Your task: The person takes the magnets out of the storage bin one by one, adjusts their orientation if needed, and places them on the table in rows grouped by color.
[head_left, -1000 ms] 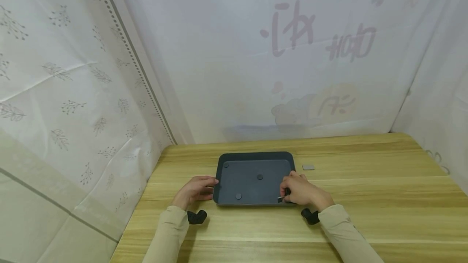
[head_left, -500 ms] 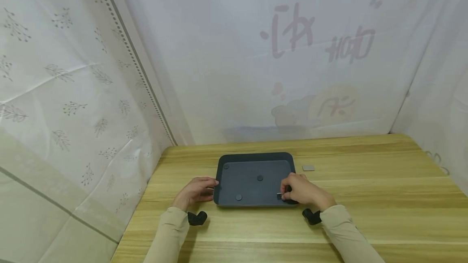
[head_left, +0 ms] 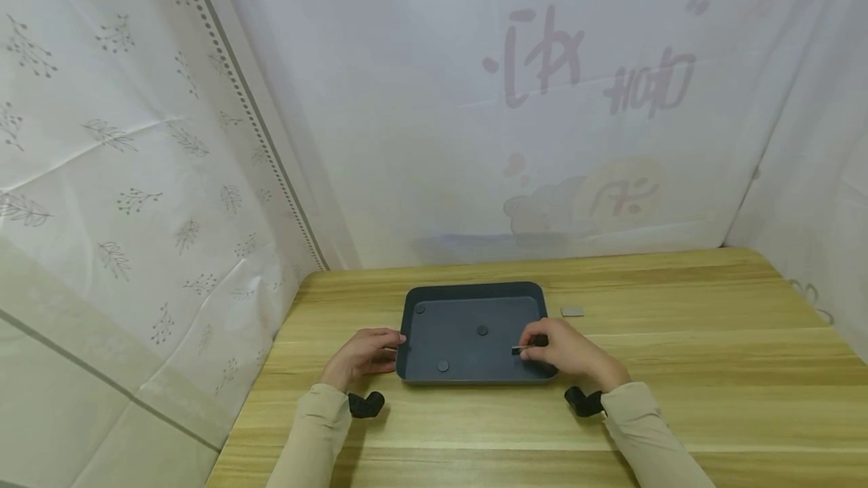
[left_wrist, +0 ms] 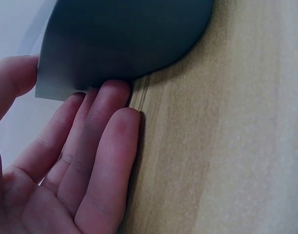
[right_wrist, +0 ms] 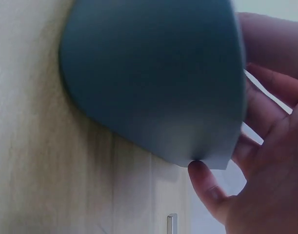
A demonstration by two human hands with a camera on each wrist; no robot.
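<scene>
A dark blue-grey rectangular tray [head_left: 468, 379] lies on the wooden table, with three small dark round discs on its floor: one disc [head_left: 420, 309] at the back left, another disc [head_left: 482, 330] near the middle, a third disc [head_left: 443, 365] at the front left. My left hand [head_left: 366, 352] pinches the tray's left wall, thumb at the rim and fingertips against the outside. Over the right end my right hand [head_left: 566, 349] pinches a small flat dark piece with a light edge [head_left: 517, 350]. In the right wrist view the little finger touches the outer wall; the tray hides the pinched piece.
A small grey rectangular plate [head_left: 573, 312] lies on the table [head_left: 678, 367] just right of the tray. Black wrist mounts [head_left: 366, 404] sit under both wrists. Patterned white curtains [head_left: 475, 134] hang behind the table and along its sides.
My right hand has moved back from the tray's front right corner, carrying the small flat piece away from the front wall. The left hand and tray stay put.
</scene>
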